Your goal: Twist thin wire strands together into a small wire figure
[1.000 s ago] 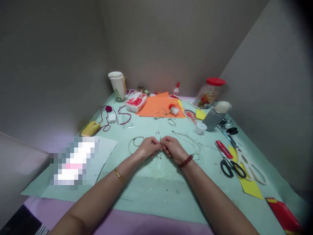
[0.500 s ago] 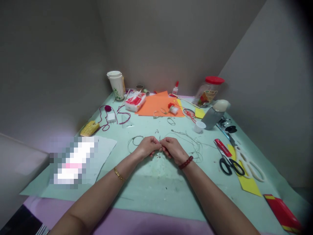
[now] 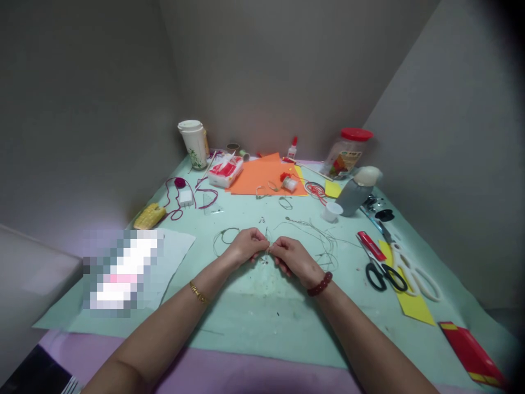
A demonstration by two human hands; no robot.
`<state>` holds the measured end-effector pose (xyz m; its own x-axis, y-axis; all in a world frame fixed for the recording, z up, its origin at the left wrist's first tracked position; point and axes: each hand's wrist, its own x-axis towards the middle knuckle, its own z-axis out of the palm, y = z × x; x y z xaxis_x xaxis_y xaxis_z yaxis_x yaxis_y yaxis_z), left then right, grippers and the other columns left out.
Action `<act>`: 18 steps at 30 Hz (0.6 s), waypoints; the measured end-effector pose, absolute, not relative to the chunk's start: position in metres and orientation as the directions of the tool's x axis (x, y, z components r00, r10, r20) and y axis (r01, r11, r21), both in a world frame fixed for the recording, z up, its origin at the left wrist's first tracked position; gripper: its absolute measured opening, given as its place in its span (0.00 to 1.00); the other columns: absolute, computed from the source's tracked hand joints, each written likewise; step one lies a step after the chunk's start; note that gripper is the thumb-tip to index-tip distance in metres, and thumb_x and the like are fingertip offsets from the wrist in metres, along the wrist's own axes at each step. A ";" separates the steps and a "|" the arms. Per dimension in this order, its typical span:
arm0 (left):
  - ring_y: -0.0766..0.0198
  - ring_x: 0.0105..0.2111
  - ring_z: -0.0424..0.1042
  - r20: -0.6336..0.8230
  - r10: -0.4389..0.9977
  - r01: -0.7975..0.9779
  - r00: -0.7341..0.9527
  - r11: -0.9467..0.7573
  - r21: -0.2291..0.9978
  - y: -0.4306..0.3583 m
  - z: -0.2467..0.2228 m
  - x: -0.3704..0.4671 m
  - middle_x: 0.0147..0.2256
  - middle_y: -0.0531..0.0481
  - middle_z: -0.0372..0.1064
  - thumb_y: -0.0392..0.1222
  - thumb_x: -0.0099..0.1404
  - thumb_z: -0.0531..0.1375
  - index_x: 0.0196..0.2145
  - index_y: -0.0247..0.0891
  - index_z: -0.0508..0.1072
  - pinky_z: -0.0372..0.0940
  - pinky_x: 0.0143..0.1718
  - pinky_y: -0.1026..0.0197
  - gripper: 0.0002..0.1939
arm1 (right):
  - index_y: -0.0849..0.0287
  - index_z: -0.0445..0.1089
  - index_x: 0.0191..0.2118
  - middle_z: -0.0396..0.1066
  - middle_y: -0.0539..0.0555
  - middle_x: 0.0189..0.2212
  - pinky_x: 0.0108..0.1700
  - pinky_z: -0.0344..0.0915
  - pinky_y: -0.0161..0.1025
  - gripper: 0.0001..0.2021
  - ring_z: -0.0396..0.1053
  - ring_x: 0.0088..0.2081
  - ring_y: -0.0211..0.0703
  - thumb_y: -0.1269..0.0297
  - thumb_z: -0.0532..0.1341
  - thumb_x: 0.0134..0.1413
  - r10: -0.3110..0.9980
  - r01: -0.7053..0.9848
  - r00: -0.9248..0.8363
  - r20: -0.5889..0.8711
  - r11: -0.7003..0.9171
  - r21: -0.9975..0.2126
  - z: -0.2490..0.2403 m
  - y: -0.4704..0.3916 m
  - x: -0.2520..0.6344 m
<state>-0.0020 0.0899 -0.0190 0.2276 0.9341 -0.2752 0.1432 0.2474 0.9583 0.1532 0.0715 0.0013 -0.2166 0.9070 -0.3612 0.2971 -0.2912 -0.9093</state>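
My left hand (image 3: pixel 249 245) and my right hand (image 3: pixel 291 255) meet fingertip to fingertip above the middle of the green mat. Both are pinched on a thin cord (image 3: pixel 267 245), whose end sticks up between them. Small pale bits (image 3: pixel 263 261) show just below the fingertips; whether they hang from the cord or lie on the mat I cannot tell. Beside my left hand lies a loop of thin cord (image 3: pixel 229 235). A tangle of similar thin cord (image 3: pixel 328 241) spreads to the right of my right hand.
On the right lie black-handled scissors (image 3: pixel 385 276), white-handled scissors (image 3: pixel 410 268) and a small white cup (image 3: pixel 332 212), near a grey bottle (image 3: pixel 355 196). Orange paper (image 3: pixel 254 178) and a tissue pack (image 3: pixel 225 171) are behind. A yellow corn-shaped object (image 3: pixel 150 216) sits left.
My right hand has shifted slightly down, its wrist moving a little right. My left hand has hardly moved. The view has turned slightly.
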 end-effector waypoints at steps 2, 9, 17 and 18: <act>0.75 0.12 0.53 -0.265 0.932 0.119 0.247 0.242 0.963 0.090 -0.020 -0.002 0.16 0.59 0.61 0.38 0.54 0.61 0.28 0.37 0.63 0.50 0.13 0.70 0.07 | 0.59 0.60 0.25 0.62 0.44 0.16 0.12 0.50 0.27 0.07 0.55 0.13 0.28 0.64 0.58 0.49 0.915 0.269 -0.208 -0.346 -0.286 -0.920 0.001 0.071 0.155; 0.77 0.13 0.53 -0.271 0.925 0.088 0.266 0.256 0.963 0.090 -0.019 -0.002 0.25 0.52 0.71 0.38 0.55 0.61 0.29 0.36 0.62 0.50 0.13 0.70 0.09 | 0.58 0.60 0.27 0.65 0.45 0.18 0.13 0.52 0.27 0.07 0.56 0.13 0.28 0.63 0.58 0.49 0.939 0.090 -0.124 -0.320 -0.311 -0.946 0.004 0.072 0.158; 0.77 0.13 0.52 -0.277 0.917 0.054 0.286 0.274 0.960 0.091 -0.022 -0.003 0.26 0.50 0.72 0.40 0.56 0.61 0.29 0.36 0.62 0.50 0.13 0.70 0.09 | 0.58 0.59 0.27 0.60 0.42 0.16 0.13 0.48 0.28 0.08 0.53 0.13 0.28 0.62 0.58 0.50 0.955 0.045 -0.040 -0.294 -0.292 -0.955 0.006 0.072 0.160; 0.78 0.13 0.52 -0.279 0.917 0.053 0.285 0.275 0.960 0.091 -0.022 -0.003 0.26 0.50 0.72 0.40 0.56 0.61 0.29 0.36 0.62 0.50 0.13 0.70 0.10 | 0.58 0.59 0.27 0.60 0.42 0.16 0.13 0.48 0.28 0.08 0.52 0.13 0.28 0.62 0.58 0.50 0.955 0.044 -0.036 -0.294 -0.293 -0.955 0.006 0.072 0.160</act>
<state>-0.0034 0.0913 -0.0218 0.2846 0.9173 -0.2785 0.0532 0.2750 0.9600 0.1604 0.0719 0.0058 -0.0361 0.9551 -0.2942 0.0445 -0.2925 -0.9552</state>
